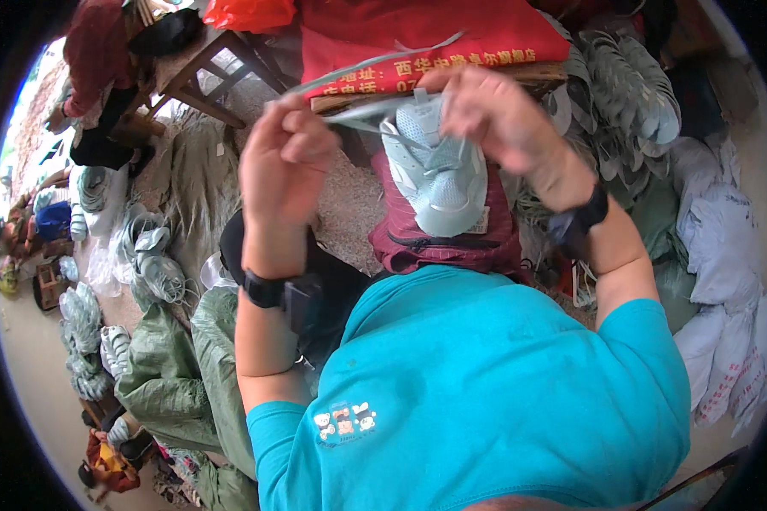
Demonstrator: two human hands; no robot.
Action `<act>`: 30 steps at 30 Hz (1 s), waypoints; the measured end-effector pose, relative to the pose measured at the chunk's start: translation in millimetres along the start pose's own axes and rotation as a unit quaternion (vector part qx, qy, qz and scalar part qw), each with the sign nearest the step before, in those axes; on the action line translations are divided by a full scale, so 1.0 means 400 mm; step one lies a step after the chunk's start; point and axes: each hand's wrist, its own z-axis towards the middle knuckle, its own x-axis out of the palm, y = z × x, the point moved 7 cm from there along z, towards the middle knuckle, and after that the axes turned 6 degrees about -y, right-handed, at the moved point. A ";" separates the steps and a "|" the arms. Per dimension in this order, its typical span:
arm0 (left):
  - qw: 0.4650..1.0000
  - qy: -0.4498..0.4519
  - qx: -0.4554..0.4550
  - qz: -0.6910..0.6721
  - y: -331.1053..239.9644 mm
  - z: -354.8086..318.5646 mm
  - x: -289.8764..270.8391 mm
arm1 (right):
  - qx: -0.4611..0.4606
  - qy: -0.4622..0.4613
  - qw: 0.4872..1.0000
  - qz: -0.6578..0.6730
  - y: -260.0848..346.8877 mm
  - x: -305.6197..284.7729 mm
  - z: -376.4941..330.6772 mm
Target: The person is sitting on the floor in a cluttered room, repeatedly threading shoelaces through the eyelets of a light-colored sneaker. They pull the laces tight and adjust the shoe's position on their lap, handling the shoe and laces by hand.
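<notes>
A pale mint-grey shoe upper (449,204) lies on a maroon cloth (392,213) over my lap, toe toward me and tongue away. A flat light shoelace (362,111) runs from its eyelets to my left hand (288,140), raised left of the shoe and closed on the lace. Another length of lace sweeps from that hand across the red cloth. My right hand (494,111) is at the upper's right side by the tongue, fingers curled and partly blurred. What it pinches is hidden. Both wrists wear black bands.
A red printed cloth (435,43) covers a wooden bench ahead. Bundled shoe uppers (626,94) are piled at right, beside white sacks (720,247). Green sacks (166,375) and more uppers (158,264) lie at left. Another person (94,68) stands by a wooden stool (200,72).
</notes>
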 end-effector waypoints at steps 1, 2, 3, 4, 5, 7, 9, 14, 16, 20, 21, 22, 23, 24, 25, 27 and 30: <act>0.999 -0.004 0.033 -0.017 -0.046 -0.005 -0.046 | -0.005 -0.050 0.996 0.078 0.039 -0.060 0.010; 0.997 -0.008 0.072 -0.033 -0.099 -0.017 -0.103 | -0.007 -0.116 0.990 0.079 0.077 -0.124 0.018; 0.992 -0.073 0.106 -0.007 -0.156 -0.021 -0.189 | -0.013 -0.056 0.984 0.168 0.110 -0.209 0.028; 0.979 -0.142 0.142 0.020 -0.214 -0.034 -0.260 | 0.018 -0.142 0.970 0.194 0.124 -0.272 0.013; 0.965 -0.198 0.169 0.017 -0.252 -0.050 -0.286 | 0.040 -0.152 0.965 0.209 0.146 -0.387 0.000; 0.948 -0.242 0.207 -0.020 -0.337 -0.097 -0.349 | -0.028 -0.342 0.913 0.219 0.220 -0.601 -0.096; 0.947 -0.214 0.226 -0.080 -0.458 -0.158 -0.452 | -0.071 -0.368 0.898 0.232 0.289 -0.833 -0.207; 0.895 -0.251 0.368 0.017 -0.736 -0.374 -0.659 | -0.098 -0.543 0.834 0.022 0.258 -1.125 -0.468; 0.871 -0.308 0.382 0.024 -0.663 -0.318 -0.587 | -0.063 -0.555 0.829 0.030 0.194 -1.125 -0.526; 0.923 -0.231 0.220 0.215 -0.343 -0.152 -0.354 | 0.098 -0.491 0.865 0.037 0.012 -0.904 -0.384; 0.918 -0.235 0.185 0.260 -0.232 -0.109 -0.295 | 0.109 -0.459 0.881 0.030 -0.021 -0.773 -0.327; 0.904 -0.234 0.150 0.325 -0.143 -0.084 -0.268 | 0.111 -0.375 0.920 -0.016 -0.046 -0.667 -0.270; 0.865 -0.271 0.111 0.408 -0.055 -0.082 -0.219 | 0.086 -0.344 0.930 -0.099 -0.049 -0.533 -0.224; 0.852 -0.196 0.119 0.471 0.010 -0.060 -0.212 | 0.091 -0.316 0.931 -0.160 -0.060 -0.427 -0.186; 0.857 -0.134 0.113 0.484 0.078 -0.031 -0.189 | 0.072 -0.283 0.944 -0.157 -0.079 -0.339 -0.162; 0.849 -0.092 0.106 0.510 0.169 0.002 -0.163 | 0.085 -0.207 0.952 -0.208 -0.116 -0.234 -0.133; 0.859 -0.070 0.019 0.508 0.242 -0.006 -0.163 | 0.074 -0.134 0.963 -0.221 -0.145 -0.175 -0.132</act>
